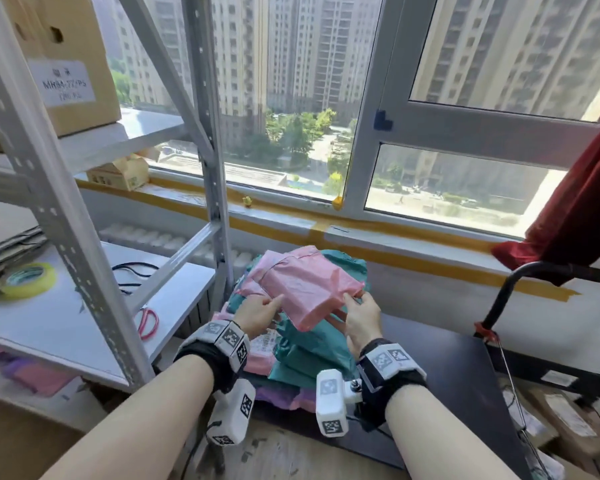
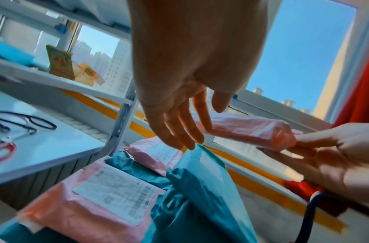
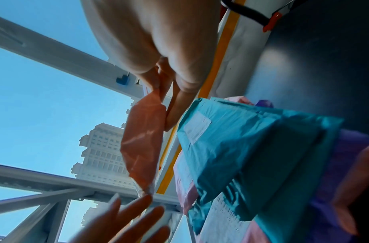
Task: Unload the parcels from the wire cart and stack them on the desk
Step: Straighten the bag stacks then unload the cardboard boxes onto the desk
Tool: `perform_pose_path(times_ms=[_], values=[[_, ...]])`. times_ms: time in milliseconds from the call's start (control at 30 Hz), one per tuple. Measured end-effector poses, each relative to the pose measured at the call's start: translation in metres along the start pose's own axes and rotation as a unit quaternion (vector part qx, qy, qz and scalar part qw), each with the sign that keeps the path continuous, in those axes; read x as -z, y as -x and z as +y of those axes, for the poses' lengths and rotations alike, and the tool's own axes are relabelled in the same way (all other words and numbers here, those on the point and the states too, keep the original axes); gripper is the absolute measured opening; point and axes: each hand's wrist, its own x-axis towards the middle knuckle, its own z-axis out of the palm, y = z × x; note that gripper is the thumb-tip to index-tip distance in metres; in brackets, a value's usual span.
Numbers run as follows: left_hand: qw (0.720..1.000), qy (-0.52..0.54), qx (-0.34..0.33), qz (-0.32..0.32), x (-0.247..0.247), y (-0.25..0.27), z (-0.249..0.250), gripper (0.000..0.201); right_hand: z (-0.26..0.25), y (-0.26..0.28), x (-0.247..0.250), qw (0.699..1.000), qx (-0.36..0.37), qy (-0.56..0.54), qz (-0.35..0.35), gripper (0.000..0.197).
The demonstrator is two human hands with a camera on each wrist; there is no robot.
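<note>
A pink parcel [image 1: 305, 285] hangs in the air over a stack of parcels on the black desk [image 1: 447, 372]. My right hand [image 1: 361, 317] pinches its right corner between thumb and fingers; the right wrist view shows that pinch [image 3: 164, 85] on the pink parcel [image 3: 144, 144]. My left hand [image 1: 260, 313] touches the parcel's left end with straight, spread fingers [image 2: 185, 129]. Below lie a teal parcel [image 1: 312, 348], a labelled pink parcel [image 2: 108, 194] and a purple one [image 1: 284, 396]. The cart's black handle [image 1: 499, 299] rises at the right.
A grey metal shelf rack [image 1: 49, 202] stands close on the left, holding a tape roll [image 1: 26, 280], red scissors [image 1: 148, 322] and a cardboard box [image 1: 66, 64]. The window sill runs behind the desk. A red curtain [image 1: 575, 202] hangs at the right, with cardboard boxes [image 1: 568, 420] below.
</note>
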Motion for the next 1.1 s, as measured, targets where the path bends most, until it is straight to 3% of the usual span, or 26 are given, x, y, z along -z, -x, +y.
perform_pose_path(times_ms=[133,300,467,633,733,900,1100], values=[[0.981,0.164,0.097,-0.036,0.014,-0.035,0.012,0.039,-0.006,-0.032,-0.033,0.999,-0.007,-0.017,-0.04,0.016],[0.96,0.263,0.085,-0.032,0.031,-0.081,0.014,0.018,-0.004,-0.078,-0.059,0.994,-0.035,-0.008,-0.103,0.016],[0.954,0.288,0.08,-0.01,0.046,-0.129,0.009,0.009,-0.006,-0.113,-0.067,0.989,-0.065,0.047,-0.127,0.011],[0.977,0.185,0.094,0.042,0.066,-0.17,-0.014,0.018,-0.002,-0.145,-0.049,0.989,-0.053,0.125,-0.061,0.013],[0.989,0.088,0.122,0.009,0.072,-0.194,-0.028,0.047,0.004,-0.159,-0.035,0.983,-0.048,0.174,-0.028,0.009],[0.987,0.006,0.142,-0.073,0.065,-0.222,-0.039,0.047,0.022,-0.164,-0.022,0.97,-0.062,0.233,-0.002,0.007],[0.99,-0.009,0.121,-0.067,0.05,-0.239,-0.051,0.057,0.035,-0.159,-0.025,0.967,-0.071,0.242,0.021,0.01]])
